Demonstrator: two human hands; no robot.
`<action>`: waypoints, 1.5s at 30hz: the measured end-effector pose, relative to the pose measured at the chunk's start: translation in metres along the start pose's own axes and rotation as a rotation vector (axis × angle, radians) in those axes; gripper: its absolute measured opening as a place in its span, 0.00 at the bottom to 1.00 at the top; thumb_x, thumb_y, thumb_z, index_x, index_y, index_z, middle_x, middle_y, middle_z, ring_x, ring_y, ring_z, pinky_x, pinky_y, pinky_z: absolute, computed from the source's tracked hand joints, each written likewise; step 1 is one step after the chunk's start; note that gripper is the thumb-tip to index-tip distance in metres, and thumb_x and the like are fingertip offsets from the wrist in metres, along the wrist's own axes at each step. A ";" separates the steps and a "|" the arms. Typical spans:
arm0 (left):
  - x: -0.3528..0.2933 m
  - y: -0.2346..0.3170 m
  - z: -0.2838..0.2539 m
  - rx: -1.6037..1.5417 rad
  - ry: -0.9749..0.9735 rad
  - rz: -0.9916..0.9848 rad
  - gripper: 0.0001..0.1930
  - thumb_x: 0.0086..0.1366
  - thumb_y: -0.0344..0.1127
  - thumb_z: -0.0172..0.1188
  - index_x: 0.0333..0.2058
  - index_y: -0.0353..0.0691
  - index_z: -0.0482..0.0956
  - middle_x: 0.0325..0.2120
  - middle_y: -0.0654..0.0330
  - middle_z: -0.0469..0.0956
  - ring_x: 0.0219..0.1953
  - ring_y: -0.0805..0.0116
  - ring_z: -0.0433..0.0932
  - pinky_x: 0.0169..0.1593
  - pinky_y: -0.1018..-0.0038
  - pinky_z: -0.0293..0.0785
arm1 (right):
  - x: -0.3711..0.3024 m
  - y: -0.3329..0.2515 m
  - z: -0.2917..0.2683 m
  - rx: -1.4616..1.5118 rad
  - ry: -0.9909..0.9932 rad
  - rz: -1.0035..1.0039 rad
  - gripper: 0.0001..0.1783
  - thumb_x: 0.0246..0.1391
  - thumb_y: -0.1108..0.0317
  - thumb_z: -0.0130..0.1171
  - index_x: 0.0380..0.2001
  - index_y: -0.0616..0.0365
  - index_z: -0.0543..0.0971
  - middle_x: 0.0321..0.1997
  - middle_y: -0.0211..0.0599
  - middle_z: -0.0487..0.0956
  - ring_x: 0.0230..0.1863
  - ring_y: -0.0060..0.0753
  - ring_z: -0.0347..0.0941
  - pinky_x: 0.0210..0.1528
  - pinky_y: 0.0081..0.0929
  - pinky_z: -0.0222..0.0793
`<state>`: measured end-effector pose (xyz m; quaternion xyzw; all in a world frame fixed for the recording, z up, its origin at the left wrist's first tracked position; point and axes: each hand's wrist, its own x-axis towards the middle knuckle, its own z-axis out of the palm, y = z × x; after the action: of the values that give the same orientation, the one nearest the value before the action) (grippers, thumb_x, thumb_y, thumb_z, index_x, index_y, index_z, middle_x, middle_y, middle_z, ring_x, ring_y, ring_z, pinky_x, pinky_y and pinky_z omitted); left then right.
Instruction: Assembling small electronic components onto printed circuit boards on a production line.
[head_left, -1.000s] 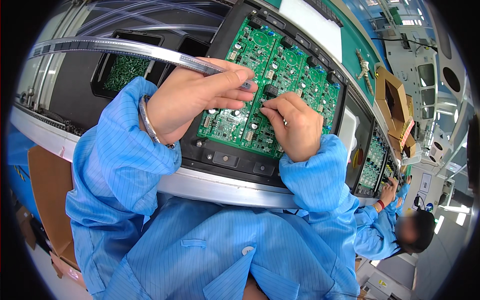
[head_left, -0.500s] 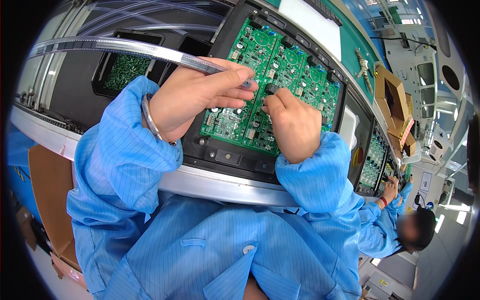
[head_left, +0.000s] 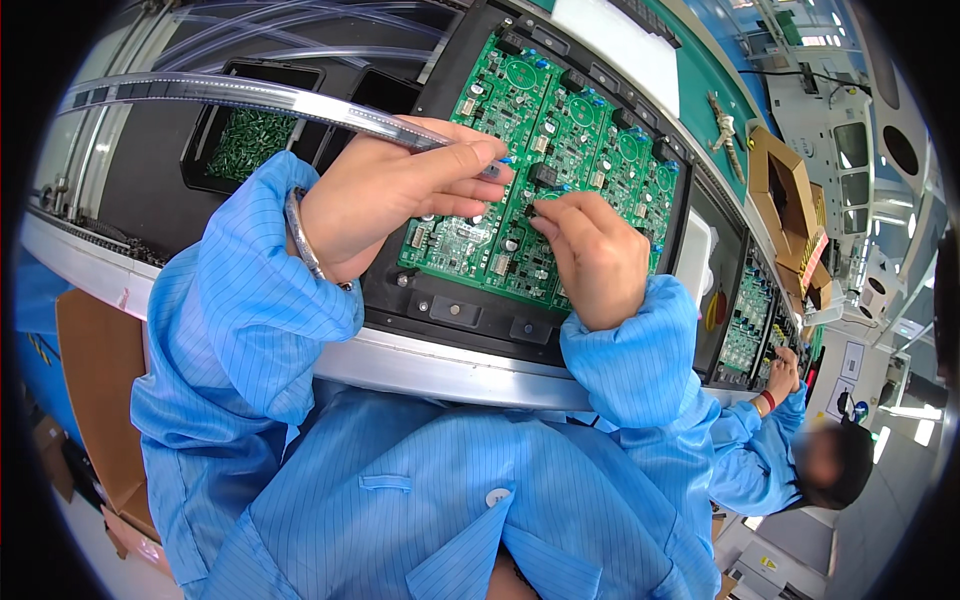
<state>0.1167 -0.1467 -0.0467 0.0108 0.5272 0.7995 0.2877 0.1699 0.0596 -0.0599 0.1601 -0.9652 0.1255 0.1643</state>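
My left hand [head_left: 375,195] is closed around the end of a long clear plastic component tube [head_left: 250,97], which runs off to the left. That tube end points over green circuit boards [head_left: 447,250] lying side by side in a black carrier tray [head_left: 395,308]. Thumb and forefinger of my right hand [head_left: 603,255] pinch together low over the middle of the boards. A small black part [head_left: 531,210] shows at those fingertips; whether it is seated in the board I cannot tell. Just beyond it stands a black block-shaped component [head_left: 542,174].
Left of the tray, a black bin [head_left: 197,165] holds small green parts [head_left: 250,143]. More clear tubes [head_left: 330,55] lie behind it. A metal rail [head_left: 450,375] runs along the near edge. To the right, a co-worker's hand [head_left: 783,375] is over another board [head_left: 745,325].
My right hand has moved slightly right and its fingers have straightened, uncovering the small black part and the block-shaped component. My left hand and the tube are almost still.
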 end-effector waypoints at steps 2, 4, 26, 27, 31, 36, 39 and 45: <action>0.001 0.000 -0.001 0.014 -0.007 -0.004 0.17 0.59 0.37 0.60 0.41 0.28 0.76 0.36 0.45 0.77 0.38 0.62 0.78 0.43 0.76 0.76 | 0.002 0.001 0.002 0.005 -0.006 0.014 0.05 0.42 0.75 0.62 0.27 0.56 0.80 0.28 0.26 0.76 0.21 0.27 0.70 0.23 0.21 0.65; 0.001 0.000 -0.002 0.040 -0.021 -0.009 0.17 0.61 0.37 0.57 0.44 0.28 0.74 0.38 0.44 0.77 0.40 0.61 0.78 0.45 0.75 0.76 | 0.004 0.002 0.003 0.013 -0.018 0.037 0.05 0.42 0.75 0.62 0.26 0.56 0.80 0.28 0.26 0.76 0.20 0.27 0.70 0.23 0.20 0.65; 0.004 0.001 -0.007 -0.002 -0.017 0.003 0.17 0.59 0.37 0.60 0.40 0.28 0.76 0.35 0.45 0.77 0.38 0.62 0.78 0.42 0.76 0.76 | 0.014 0.010 0.003 0.249 -0.158 0.167 0.06 0.39 0.78 0.64 0.25 0.57 0.80 0.25 0.29 0.75 0.20 0.23 0.67 0.23 0.19 0.62; 0.004 0.001 -0.007 -0.005 -0.018 0.003 0.17 0.59 0.37 0.60 0.40 0.28 0.76 0.35 0.45 0.77 0.38 0.62 0.78 0.42 0.76 0.76 | 0.014 0.010 0.002 0.236 -0.164 0.165 0.06 0.39 0.77 0.64 0.25 0.57 0.80 0.25 0.29 0.75 0.20 0.24 0.67 0.23 0.19 0.62; 0.005 0.001 -0.008 -0.013 -0.023 0.001 0.17 0.59 0.37 0.60 0.40 0.28 0.76 0.35 0.45 0.76 0.38 0.61 0.78 0.42 0.76 0.76 | 0.018 0.006 -0.002 0.198 -0.185 0.160 0.05 0.40 0.76 0.63 0.25 0.56 0.80 0.24 0.28 0.75 0.21 0.26 0.69 0.23 0.21 0.63; 0.005 0.001 -0.010 -0.005 -0.018 -0.001 0.16 0.59 0.37 0.60 0.40 0.28 0.76 0.35 0.46 0.76 0.38 0.62 0.78 0.42 0.77 0.76 | 0.026 -0.001 -0.004 -0.086 -0.215 0.056 0.04 0.41 0.73 0.62 0.25 0.55 0.79 0.25 0.27 0.76 0.21 0.30 0.70 0.23 0.24 0.64; 0.005 0.003 -0.011 0.021 -0.044 0.001 0.18 0.62 0.37 0.57 0.44 0.28 0.74 0.38 0.45 0.77 0.40 0.61 0.78 0.45 0.75 0.75 | 0.029 -0.003 -0.005 -0.206 -0.255 0.018 0.04 0.41 0.70 0.62 0.25 0.54 0.79 0.25 0.26 0.76 0.21 0.33 0.71 0.24 0.26 0.65; 0.003 0.003 -0.012 0.030 -0.050 -0.003 0.18 0.62 0.37 0.56 0.46 0.29 0.74 0.39 0.44 0.77 0.41 0.61 0.78 0.46 0.75 0.75 | 0.039 -0.011 -0.009 -0.368 -0.371 -0.019 0.05 0.39 0.70 0.62 0.25 0.55 0.79 0.26 0.27 0.77 0.20 0.34 0.71 0.24 0.27 0.66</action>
<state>0.1092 -0.1564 -0.0500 0.0341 0.5318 0.7905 0.3019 0.1415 0.0419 -0.0362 0.1566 -0.9839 -0.0854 0.0120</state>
